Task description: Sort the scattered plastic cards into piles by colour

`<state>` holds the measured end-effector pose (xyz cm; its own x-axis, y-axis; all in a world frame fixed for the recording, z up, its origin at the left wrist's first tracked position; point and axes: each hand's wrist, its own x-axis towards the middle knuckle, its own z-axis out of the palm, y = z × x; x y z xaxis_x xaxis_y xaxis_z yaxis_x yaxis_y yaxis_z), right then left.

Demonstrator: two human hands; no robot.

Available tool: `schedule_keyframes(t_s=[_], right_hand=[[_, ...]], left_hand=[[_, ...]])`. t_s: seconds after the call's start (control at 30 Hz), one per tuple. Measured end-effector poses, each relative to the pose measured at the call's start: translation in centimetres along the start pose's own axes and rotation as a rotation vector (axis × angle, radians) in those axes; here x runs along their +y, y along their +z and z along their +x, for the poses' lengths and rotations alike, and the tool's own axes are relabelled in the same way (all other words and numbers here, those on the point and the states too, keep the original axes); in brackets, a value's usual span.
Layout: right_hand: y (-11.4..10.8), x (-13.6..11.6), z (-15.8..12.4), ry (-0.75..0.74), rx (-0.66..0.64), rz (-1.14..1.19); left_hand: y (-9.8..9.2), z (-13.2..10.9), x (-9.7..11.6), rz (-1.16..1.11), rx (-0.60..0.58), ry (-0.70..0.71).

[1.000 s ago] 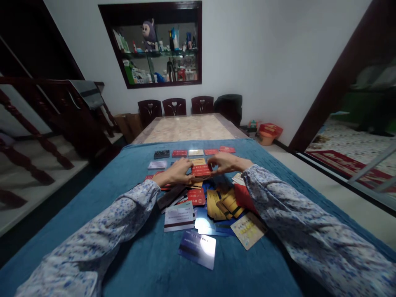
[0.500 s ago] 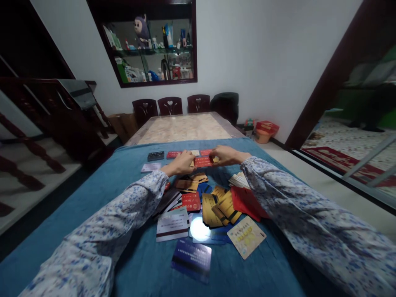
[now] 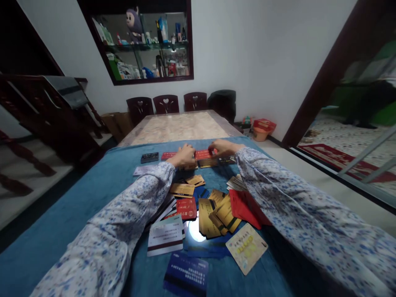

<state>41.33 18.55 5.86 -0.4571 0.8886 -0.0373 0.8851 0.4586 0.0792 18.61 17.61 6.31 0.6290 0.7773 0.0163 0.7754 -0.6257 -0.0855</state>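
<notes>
Likely light, stiff and slippery, the red cards (image 3: 203,154) are sensibly gripped by their ends: left hand (image 3: 183,156) nine o'clock, right hand (image 3: 224,147) three.

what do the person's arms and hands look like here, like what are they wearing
Both arms wear long, loose, pale fabric sleeves with a scattered small blue floral-looking print: the left sleeve and the right sleeve reach about the wrist. The left hand and right hand are bare, without gloves.
</notes>
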Motion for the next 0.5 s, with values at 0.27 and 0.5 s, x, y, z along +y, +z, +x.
schedule_keyframes(t_s=[0.27,0.5], right_hand=[[1.1,1.8,1.5,0.113,-0.036,0.004],[1.5,2.7,2.3,0.091,-0.034,0.011]], left_hand=[[0.5,2.5,0.1,0.0,-0.012,-0.007],[1.4,4.3,-0.4,-0.008,-0.034,-0.006]])
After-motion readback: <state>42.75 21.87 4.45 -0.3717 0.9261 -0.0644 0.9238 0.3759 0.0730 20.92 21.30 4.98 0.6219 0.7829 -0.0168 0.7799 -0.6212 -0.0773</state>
